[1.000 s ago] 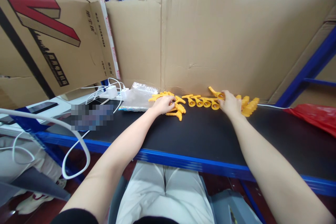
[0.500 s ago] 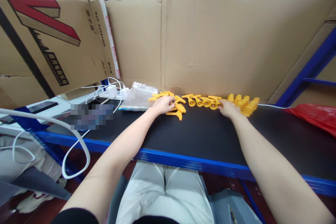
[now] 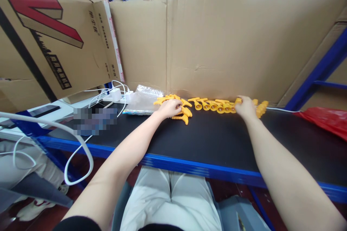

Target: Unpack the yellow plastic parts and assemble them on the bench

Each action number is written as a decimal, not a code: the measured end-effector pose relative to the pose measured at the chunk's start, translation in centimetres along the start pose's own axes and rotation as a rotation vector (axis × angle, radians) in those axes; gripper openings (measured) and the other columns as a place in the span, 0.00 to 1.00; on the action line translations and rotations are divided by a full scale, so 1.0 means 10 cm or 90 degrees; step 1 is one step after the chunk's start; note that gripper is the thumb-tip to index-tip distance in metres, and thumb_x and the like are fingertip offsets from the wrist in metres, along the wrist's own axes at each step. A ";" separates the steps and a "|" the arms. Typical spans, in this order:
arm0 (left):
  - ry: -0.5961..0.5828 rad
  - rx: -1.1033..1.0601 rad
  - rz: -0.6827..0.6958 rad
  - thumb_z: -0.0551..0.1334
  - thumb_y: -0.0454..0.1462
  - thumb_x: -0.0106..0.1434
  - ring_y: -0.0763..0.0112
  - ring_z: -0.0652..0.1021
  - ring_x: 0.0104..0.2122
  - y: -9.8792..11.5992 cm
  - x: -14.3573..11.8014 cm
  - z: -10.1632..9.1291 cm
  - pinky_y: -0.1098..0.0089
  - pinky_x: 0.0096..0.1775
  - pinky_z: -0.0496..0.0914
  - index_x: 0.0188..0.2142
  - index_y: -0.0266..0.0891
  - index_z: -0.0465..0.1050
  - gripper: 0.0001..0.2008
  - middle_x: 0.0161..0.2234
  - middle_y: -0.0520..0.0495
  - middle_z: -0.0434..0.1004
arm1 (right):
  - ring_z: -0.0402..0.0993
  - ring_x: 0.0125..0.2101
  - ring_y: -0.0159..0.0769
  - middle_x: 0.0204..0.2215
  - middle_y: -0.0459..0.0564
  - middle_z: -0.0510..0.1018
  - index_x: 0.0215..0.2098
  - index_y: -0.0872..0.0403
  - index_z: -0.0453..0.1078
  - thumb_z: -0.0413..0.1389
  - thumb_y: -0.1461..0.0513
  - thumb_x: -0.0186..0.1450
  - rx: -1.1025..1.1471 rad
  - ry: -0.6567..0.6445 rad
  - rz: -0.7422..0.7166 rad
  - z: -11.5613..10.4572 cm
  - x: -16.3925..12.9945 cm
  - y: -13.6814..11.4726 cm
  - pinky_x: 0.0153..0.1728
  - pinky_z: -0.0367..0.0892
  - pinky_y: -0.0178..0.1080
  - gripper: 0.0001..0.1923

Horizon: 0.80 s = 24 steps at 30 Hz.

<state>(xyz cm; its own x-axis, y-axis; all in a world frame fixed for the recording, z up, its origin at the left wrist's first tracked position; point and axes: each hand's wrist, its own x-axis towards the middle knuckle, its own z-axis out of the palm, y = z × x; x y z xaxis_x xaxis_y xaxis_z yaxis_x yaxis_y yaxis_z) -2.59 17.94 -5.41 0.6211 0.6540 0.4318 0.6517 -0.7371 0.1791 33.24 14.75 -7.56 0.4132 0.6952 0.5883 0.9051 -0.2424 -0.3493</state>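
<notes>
My left hand [image 3: 170, 108] rests on a loose pile of yellow plastic pieces [image 3: 186, 112] with ribbed, screw-like shafts and handle ends. Its fingers are curled together, and what they hold, if anything, is hidden. To the right runs a row of yellow T-handled pieces with round cup ends [image 3: 214, 106], lying side by side along the cardboard. At that row's right end my right hand [image 3: 246, 108] has thumb and fingers closed around a yellow ribbed piece [image 3: 238, 101]. More yellow ribbed pieces [image 3: 261, 108] stand close together beyond this hand, partly covered by it.
A clear plastic bag [image 3: 142, 101] lies left of the pile. White chargers and cables [image 3: 116, 94] are farther left. A red plastic bag [image 3: 322, 117] sits at the right. Cardboard [image 3: 217, 43] walls the back of the black tabletop [image 3: 200, 140], with a blue front edge [image 3: 195, 166].
My right hand has moved right and slightly up, from the cup-ended row to the ribbed pieces. Another cup end now shows at the row's right end. My left hand has hardly moved.
</notes>
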 end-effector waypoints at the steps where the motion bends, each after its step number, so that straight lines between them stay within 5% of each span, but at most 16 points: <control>1: -0.013 -0.004 0.008 0.55 0.35 0.58 0.65 0.77 0.36 0.02 0.00 -0.01 0.68 0.36 0.68 0.37 0.40 0.75 0.11 0.34 0.48 0.78 | 0.65 0.52 0.50 0.51 0.61 0.71 0.53 0.56 0.68 0.46 0.66 0.59 -0.009 0.026 0.043 -0.05 0.00 0.01 0.52 0.59 0.52 0.24; 6: -0.103 -0.029 0.042 0.57 0.33 0.52 0.66 0.76 0.34 0.12 0.00 -0.05 0.69 0.34 0.68 0.37 0.40 0.73 0.12 0.35 0.48 0.77 | 0.61 0.55 0.54 0.53 0.65 0.69 0.52 0.56 0.69 0.50 0.66 0.56 -0.045 0.046 0.188 -0.20 0.00 0.05 0.53 0.53 0.61 0.24; 14: -0.191 -0.010 0.088 0.62 0.42 0.52 0.68 0.76 0.32 0.19 -0.01 0.03 0.71 0.32 0.67 0.35 0.41 0.73 0.11 0.34 0.49 0.76 | 0.51 0.60 0.55 0.60 0.61 0.62 0.53 0.50 0.67 0.51 0.68 0.53 -0.038 -0.042 0.105 0.02 -0.04 0.19 0.51 0.48 0.67 0.29; 24: -0.152 0.048 0.065 0.56 0.34 0.57 0.63 0.77 0.37 0.22 -0.04 0.11 0.69 0.35 0.68 0.45 0.43 0.72 0.15 0.37 0.48 0.77 | 0.46 0.63 0.57 0.59 0.62 0.62 0.45 0.51 0.70 0.49 0.72 0.52 -0.056 -0.061 0.078 0.18 -0.05 0.23 0.52 0.27 0.74 0.24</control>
<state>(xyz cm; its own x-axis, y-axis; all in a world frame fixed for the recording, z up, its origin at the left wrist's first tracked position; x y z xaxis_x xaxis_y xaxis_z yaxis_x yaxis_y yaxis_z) -0.94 16.21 -6.14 0.7647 0.6051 0.2216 0.6052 -0.7925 0.0756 34.90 15.09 -9.93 0.5135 0.7173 0.4710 0.8555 -0.3852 -0.3461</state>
